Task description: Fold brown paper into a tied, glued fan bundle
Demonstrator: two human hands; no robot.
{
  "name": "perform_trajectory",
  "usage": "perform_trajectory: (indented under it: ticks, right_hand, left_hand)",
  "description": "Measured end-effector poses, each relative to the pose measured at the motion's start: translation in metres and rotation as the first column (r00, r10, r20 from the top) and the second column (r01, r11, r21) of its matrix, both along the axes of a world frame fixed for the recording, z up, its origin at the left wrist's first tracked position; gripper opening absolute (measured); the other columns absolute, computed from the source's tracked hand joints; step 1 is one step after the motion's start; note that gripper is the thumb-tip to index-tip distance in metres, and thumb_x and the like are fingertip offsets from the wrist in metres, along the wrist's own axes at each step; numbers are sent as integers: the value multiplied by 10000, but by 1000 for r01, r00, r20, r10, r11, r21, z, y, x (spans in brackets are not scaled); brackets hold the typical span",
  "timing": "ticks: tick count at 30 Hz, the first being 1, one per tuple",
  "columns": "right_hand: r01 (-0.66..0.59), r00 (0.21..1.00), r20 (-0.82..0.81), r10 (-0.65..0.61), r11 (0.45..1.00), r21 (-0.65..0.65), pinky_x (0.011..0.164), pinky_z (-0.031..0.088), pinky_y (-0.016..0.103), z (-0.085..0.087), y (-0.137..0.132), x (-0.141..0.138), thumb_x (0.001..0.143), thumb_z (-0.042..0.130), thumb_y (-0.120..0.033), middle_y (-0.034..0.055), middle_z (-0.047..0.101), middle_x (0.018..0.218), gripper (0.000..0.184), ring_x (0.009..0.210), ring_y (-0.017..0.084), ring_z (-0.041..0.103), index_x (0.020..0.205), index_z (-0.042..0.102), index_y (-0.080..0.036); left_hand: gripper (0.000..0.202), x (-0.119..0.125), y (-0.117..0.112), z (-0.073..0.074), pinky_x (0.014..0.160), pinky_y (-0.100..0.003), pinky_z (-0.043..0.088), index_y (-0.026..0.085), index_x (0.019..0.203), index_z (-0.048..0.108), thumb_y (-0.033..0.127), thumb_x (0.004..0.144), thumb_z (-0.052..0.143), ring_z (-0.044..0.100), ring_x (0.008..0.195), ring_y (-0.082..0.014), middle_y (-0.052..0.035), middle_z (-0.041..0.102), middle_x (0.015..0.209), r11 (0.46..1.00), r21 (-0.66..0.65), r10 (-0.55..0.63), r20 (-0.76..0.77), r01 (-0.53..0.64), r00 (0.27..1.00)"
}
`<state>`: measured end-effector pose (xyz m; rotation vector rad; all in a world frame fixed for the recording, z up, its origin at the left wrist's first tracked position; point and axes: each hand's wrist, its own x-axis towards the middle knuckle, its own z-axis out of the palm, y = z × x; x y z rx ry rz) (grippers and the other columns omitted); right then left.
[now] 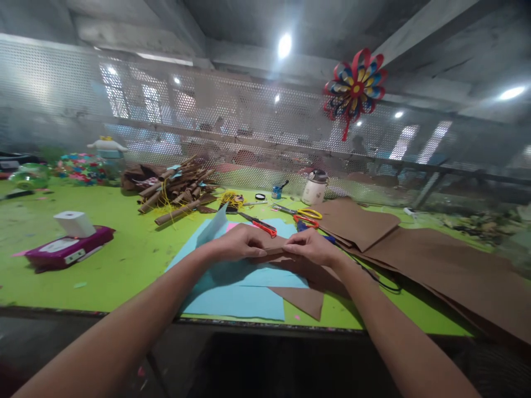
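Note:
Both hands meet over the middle of the table, pinching one strip of brown paper (274, 251) between them. My left hand (240, 242) grips its left end with thumb and fingers closed. At the right end, my right hand (312, 246) holds it in the same pinch. Light-blue paper sheets (244, 301) lie beneath the hands, one edge curling up at the left. Another piece of brown paper (305, 301) sticks out from under the blue sheets. Just beyond the hands rest red-handled scissors (265, 225) and yellow-handled scissors (307, 213).
Large brown paper sheets (440, 254) cover the right side. A pile of rolled brown paper tubes (178, 190) with yellow string sits back left. A purple box (70, 249) carries a white block (74, 224). A white bottle (314, 190) and blue jar (276, 192) stand near the mesh screen.

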<state>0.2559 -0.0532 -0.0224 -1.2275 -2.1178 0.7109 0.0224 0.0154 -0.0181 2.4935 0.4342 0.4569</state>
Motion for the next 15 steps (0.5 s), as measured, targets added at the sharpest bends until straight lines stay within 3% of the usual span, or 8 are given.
perform_trajectory:
  ticks: [9,15]
  right_hand:
    - [-22,1000,-2,22,1000,2,654,417,242,2,-4,-10,806,555,-324,37,673,809,242,730,151,570,914,690,-155]
    - [-12,995,-104,4,997,-73,502,357,218,-3,-1,-10,806,559,-366,-6,586,564,263,507,98,478,773,681,-135]
  left_hand:
    - [170,2,-1,-3,513,-191,285,141,668,597,235,794,533,442,560,-89,13,541,606,996,84,35,33,-38,999]
    - [227,4,-8,3,523,-193,297,147,635,588,282,810,534,450,560,-95,5,567,609,996,62,59,30,-61,998]
